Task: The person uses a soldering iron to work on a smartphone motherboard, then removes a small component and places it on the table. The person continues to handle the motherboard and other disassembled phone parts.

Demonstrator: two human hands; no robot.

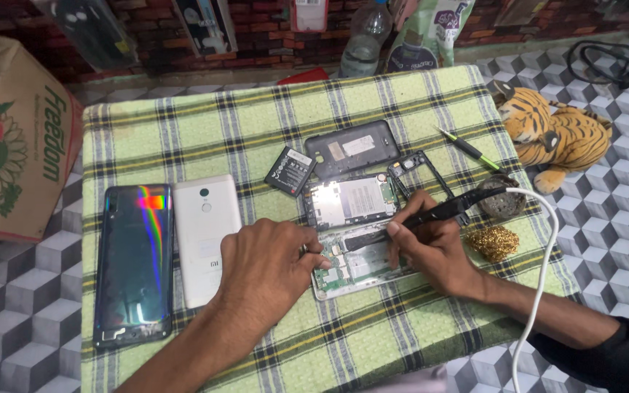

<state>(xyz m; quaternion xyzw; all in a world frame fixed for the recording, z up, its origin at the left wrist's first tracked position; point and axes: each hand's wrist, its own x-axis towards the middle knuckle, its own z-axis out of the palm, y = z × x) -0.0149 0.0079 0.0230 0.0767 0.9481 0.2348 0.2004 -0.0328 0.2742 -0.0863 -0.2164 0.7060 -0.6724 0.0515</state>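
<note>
An opened phone [351,225] with its circuit board bared lies on a green checked cloth [256,131]. My left hand [271,262] rests on the phone's left edge, fingers curled, holding it down. My right hand [434,247] grips a black soldering iron [431,213] like a pen, its tip on the board near the middle. A white cable [540,276] runs from the iron toward me.
A dark iridescent phone [134,262] and a white phone [205,233] lie at left. A black battery [290,172], a back cover [351,149], a black frame [416,166], a green-handled tool [467,149], brass wool [493,242], a toy tiger [555,135], a cardboard box [9,138].
</note>
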